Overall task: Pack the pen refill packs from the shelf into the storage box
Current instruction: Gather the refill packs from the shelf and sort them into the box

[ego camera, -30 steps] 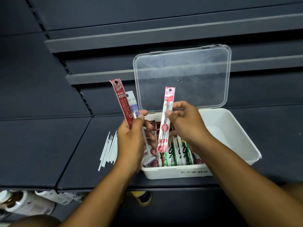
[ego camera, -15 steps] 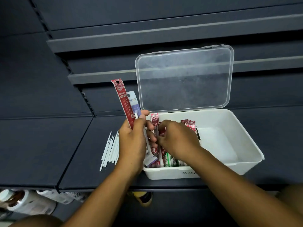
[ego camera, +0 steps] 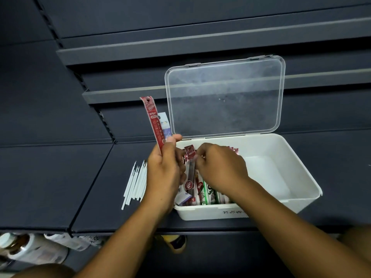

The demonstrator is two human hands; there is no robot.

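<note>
Gripping two packs [ego camera: 153, 121] beside white sticks [ego camera: 136, 181], left fingers [ego camera: 173, 138] crowd right fingers [ego camera: 200, 155] pinching a pack [ego camera: 189, 154] in box [ego camera: 271, 207].

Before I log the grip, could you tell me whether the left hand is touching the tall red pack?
Touching: the head view shows the left hand pinching the lower end of the tall red pack.
</note>
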